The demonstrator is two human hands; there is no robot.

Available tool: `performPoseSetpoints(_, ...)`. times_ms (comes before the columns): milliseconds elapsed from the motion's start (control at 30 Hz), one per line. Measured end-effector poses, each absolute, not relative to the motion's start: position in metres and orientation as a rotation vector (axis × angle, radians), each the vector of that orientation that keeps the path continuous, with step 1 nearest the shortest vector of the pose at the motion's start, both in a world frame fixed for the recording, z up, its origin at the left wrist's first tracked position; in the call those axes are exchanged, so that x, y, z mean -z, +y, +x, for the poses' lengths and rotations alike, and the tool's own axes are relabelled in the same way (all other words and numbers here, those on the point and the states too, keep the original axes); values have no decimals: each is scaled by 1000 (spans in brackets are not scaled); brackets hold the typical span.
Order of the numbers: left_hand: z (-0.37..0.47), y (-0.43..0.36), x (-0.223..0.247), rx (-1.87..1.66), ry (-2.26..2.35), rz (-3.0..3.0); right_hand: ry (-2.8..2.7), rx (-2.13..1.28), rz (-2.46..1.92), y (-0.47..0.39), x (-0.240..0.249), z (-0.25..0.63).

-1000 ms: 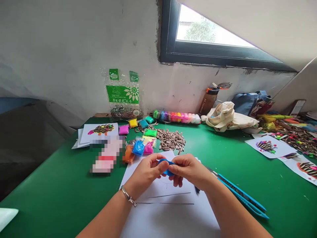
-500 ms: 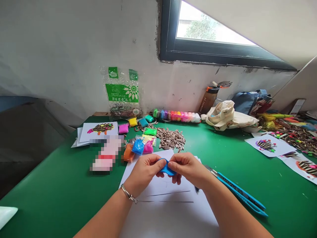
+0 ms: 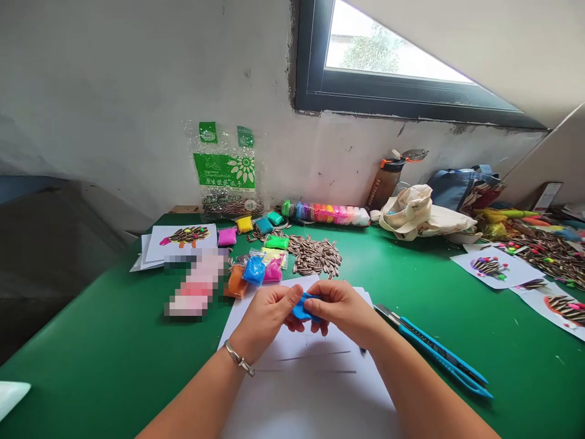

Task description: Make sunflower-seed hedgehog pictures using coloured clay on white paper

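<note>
A soft piece of blue modelling clay [image 3: 302, 310] is pinched between my two hands, above the paper. My left hand [image 3: 274, 308] grips its left side, thumb on top and fingers curled beneath. On the other side my right hand [image 3: 340, 305] holds it, also between thumb and fingers. Below them lies white paper [image 3: 306, 396] with pencil lines drawn on it; part of the drawing is hidden by my hands. Just beyond sit small bags of clay, among them a blue bag [image 3: 254, 269], an orange bag [image 3: 237, 281] and a pink bag [image 3: 273, 270].
Sunflower seeds [image 3: 316, 255] are heaped behind the paper. A blue-handled utility knife [image 3: 441, 353] lies to the right. Seed-decorated pictures [image 3: 491, 267] lie far right, another [image 3: 185, 238] at left. A seed bag [image 3: 226, 177], clay pack [image 3: 326, 213], bottle [image 3: 385, 183] and cloth bag [image 3: 411, 210] line the wall.
My fingers have shifted on the blue clay; it looks more folded and bunched, and sits slightly further left. The hands stay over the paper.
</note>
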State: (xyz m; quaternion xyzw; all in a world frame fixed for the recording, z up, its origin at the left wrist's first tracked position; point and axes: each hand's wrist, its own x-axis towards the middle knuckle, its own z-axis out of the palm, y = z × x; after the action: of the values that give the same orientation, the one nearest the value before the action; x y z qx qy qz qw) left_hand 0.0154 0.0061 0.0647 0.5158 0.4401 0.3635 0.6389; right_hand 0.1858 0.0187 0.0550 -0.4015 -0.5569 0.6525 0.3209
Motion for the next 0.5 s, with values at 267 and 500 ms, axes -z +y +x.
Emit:
performPoseSetpoints(267,14,7,-61,-790,1014,1141,-1446,-1536,-1085,20,-53,187)
performPoseSetpoints(500,16,8,-64,-866,1047,1101,-1201,-1836,-1076,21,-54,186)
